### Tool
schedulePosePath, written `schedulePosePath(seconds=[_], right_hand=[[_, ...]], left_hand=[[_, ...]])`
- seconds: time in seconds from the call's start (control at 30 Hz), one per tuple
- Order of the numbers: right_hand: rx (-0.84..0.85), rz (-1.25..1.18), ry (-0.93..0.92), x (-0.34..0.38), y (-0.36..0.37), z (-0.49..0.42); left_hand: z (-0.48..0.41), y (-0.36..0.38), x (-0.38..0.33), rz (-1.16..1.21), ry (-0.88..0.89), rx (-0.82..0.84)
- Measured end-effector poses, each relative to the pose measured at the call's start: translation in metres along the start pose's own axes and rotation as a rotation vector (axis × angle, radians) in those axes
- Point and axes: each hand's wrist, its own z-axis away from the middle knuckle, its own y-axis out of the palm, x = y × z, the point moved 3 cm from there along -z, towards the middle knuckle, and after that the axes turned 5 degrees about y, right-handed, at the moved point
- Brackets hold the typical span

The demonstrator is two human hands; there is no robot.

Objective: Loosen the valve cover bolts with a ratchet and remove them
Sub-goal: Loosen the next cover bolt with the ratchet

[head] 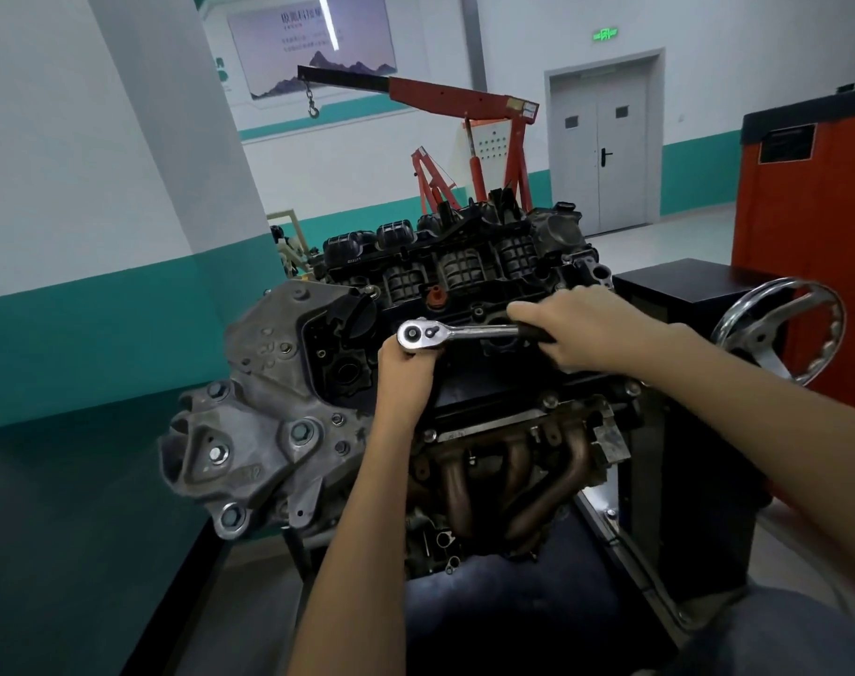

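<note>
I count one ratchet point(457, 332), one engine point(318, 407) and my two hands on it. Nearest to me, below both hands, the rusty exhaust manifold point(513, 470) shows its curved pipes; I cannot count them surely. To the left of my left hand point(406, 370) sits the grey timing cover point(269, 383) with its bolt heads. To the right of my right hand point(581, 329) stands one chrome handwheel point(781, 329). The black valve cover point(469, 309) lies directly under the ratchet, and whatever bolt the ratchet head sits on is hidden by that head and my left fingers. Beyond the hands I see one red engine hoist point(464, 97) with a hook, one orange cabinet point(806, 226) far right, and one grey double door point(606, 148). My hands are apart, one at each end of the tool. The left hand curls up under the chrome head, cupping it. The right hand is wrapped round the black handle, knuckles up.
</note>
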Motion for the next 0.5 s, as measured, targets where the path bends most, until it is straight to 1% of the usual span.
schedulePosePath(seconds=[0.07,0.13,0.23,0.27,0.33,0.4,0.43,0.5], right_hand=[[-0.011,-0.04,0.051,0.01,0.003,0.006],[-0.017,-0.19,0.189,0.029,0.023,0.033],[0.003,-0.671,0.412,0.088,0.057,0.068],[0.001,-0.829,0.445,0.114,0.065,0.07],[-0.03,-1.038,0.483,0.157,0.077,0.064],[-0.062,-1.112,0.502,0.17,0.081,0.058],[-0.048,-1.092,0.49,0.161,0.081,0.058],[0.036,-0.972,0.405,0.129,0.074,0.062]], left_hand=[[0.003,-0.001,0.002,0.005,-0.009,-0.02],[0.005,0.002,0.004,0.028,-0.013,-0.028],[0.006,0.009,0.003,0.049,-0.027,-0.057],[0.005,0.009,0.002,0.039,-0.022,-0.065],[0.003,0.007,0.001,-0.018,0.011,-0.071],[0.001,0.005,-0.002,-0.079,0.039,-0.052],[0.0,0.004,-0.001,-0.084,0.024,-0.042],[-0.002,0.002,0.003,-0.029,-0.026,-0.005]])
